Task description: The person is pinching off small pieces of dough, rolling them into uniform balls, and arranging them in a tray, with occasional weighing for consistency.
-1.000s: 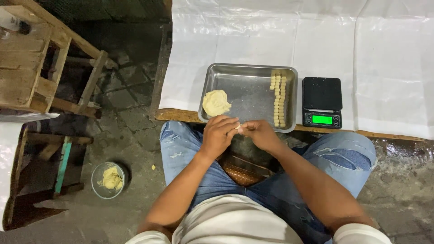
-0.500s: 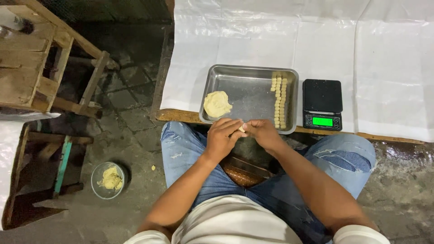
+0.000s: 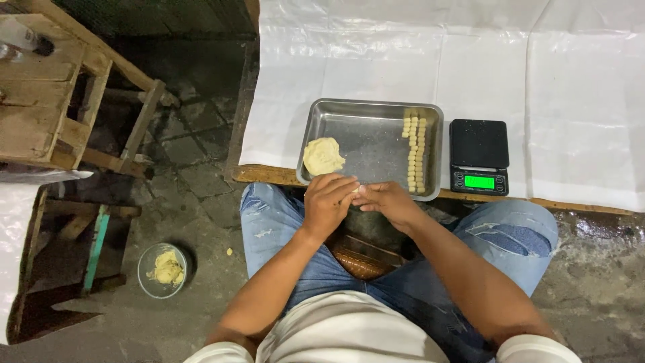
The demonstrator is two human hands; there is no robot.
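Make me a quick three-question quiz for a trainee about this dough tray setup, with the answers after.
1. True or false: the lump of dough lies at the right end of the metal tray.
2. What stands just right of the tray? A) bowl B) digital scale C) cup
3. Where do the small dough pieces lie?

Key:
1. False; it lies at the left end.
2. B, the digital scale.
3. In rows along the tray's right side.
The left hand and right hand meet at the tray's near edge.
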